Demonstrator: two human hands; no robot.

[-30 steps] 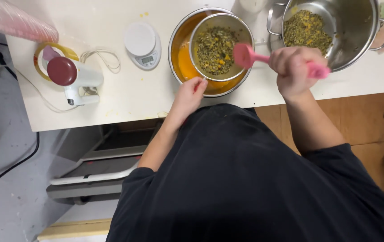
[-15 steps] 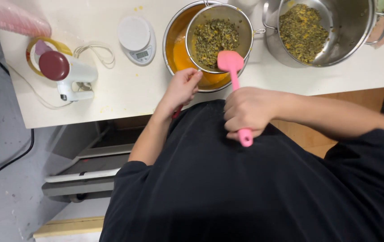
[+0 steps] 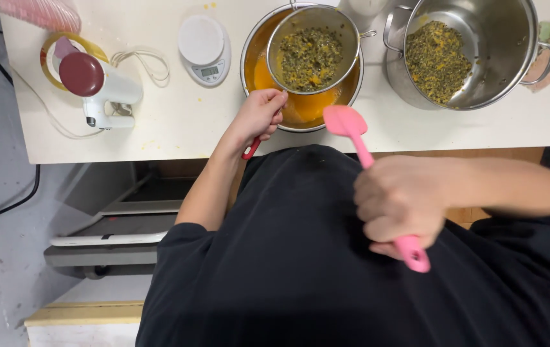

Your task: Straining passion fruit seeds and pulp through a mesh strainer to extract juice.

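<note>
The metal strainer (image 3: 313, 50) sits inside the rim of a steel bowl (image 3: 253, 59), loaded with dark seedy pulp (image 3: 310, 58), with orange juice (image 3: 301, 108) pooled in the bowl beneath it. From the head view, the person's left hand (image 3: 259, 115) is closed around the strainer's red-tipped handle (image 3: 251, 148) at the near edge of the bowl, close to the edge of the white counter (image 3: 178, 122). The right hand (image 3: 400, 205) is fisted around the handle of a pink silicone spatula (image 3: 358, 138), held up in front of the black shirt (image 3: 301, 270), well apart from the bowl; its blade hangs over the counter edge just beside the bowl, touching nothing.

Farther along the counter stands a large steel pot (image 3: 513, 58) with more seedy pulp heaped in its bottom. A small round white digital scale (image 3: 204, 48) lies left of the bowl, and a white appliance with a dark red cap (image 3: 95, 83) lies at the far left with its cord looped behind it.

The bowl stands near the counter's edge, so a hard press or pull on the handle looks likely to tip the strainer off the rim or nudge the bowl toward the drop. The spatula, raised over the shirt, could drip onto it.
</note>
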